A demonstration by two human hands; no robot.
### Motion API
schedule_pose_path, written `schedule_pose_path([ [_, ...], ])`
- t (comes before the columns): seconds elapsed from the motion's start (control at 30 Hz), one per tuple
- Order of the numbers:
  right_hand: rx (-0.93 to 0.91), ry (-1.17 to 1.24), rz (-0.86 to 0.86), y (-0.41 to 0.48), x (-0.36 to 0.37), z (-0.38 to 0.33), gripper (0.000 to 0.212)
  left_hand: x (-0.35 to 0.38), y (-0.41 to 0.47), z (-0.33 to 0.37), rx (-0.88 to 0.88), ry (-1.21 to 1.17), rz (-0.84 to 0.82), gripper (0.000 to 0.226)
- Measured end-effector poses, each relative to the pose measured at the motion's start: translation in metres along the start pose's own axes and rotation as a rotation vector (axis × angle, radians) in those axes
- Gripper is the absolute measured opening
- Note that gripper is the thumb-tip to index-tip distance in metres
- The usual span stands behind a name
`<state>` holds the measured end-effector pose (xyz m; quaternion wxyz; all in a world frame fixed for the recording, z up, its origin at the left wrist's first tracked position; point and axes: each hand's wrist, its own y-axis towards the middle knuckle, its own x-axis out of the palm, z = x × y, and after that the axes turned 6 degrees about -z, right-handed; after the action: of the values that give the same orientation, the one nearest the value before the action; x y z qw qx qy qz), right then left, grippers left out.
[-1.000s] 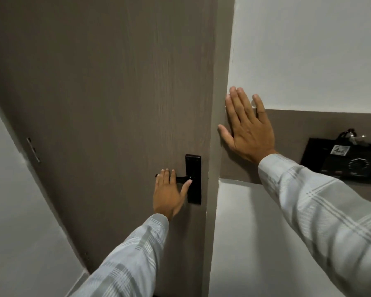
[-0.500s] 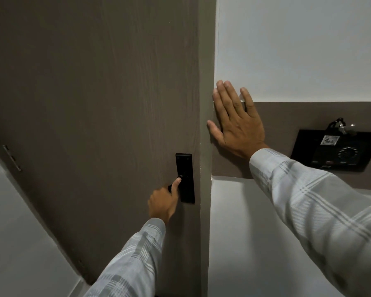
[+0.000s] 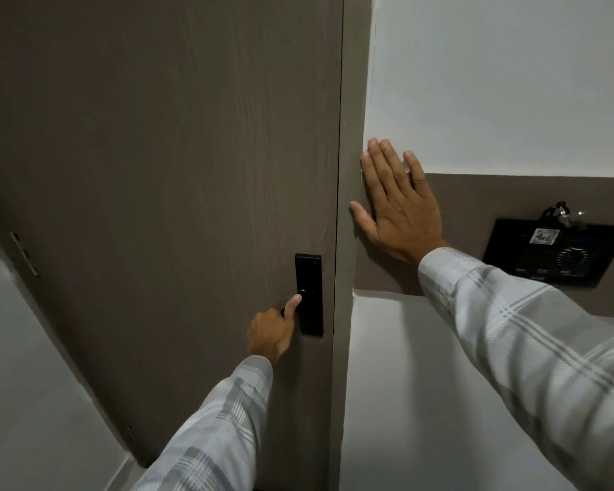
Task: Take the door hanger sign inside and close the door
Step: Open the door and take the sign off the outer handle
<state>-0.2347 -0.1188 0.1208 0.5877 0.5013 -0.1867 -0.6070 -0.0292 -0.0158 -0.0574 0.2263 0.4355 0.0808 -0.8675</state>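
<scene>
Two hands work here: the left hand [image 3: 272,331] is curled around the handle [image 3: 283,311] of the stiff, probably heavy door [image 3: 156,171], thumb on the black lock plate [image 3: 310,295], while the right hand [image 3: 397,203] lies flat and empty against the wall [image 3: 511,83].

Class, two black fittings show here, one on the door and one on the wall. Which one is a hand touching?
The tall black lock plate on the door: the left hand grips its handle, thumb on the plate. The black wall panel goes untouched.
</scene>
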Motion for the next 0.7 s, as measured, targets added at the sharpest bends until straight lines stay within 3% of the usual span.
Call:
schedule_pose_path([
  [0.23,0.0,0.062,-0.075,-0.002,-0.006,0.001,0.072,-0.016,-0.021,-0.015,0.064,0.047,-0.021,0.076],
  [0.33,0.011,0.113,-0.106,-0.005,-0.007,-0.002,0.072,-0.041,-0.029,-0.015,0.2,0.234,0.125,0.081],
  [0.43,0.019,0.199,-0.111,-0.016,-0.009,-0.004,0.069,-0.057,-0.039,-0.009,0.298,0.488,0.14,0.093],
  [0.7,-0.076,0.394,-0.145,-0.077,-0.004,-0.023,0.072,-0.065,-0.079,-0.001,0.171,0.634,0.142,0.082],
])
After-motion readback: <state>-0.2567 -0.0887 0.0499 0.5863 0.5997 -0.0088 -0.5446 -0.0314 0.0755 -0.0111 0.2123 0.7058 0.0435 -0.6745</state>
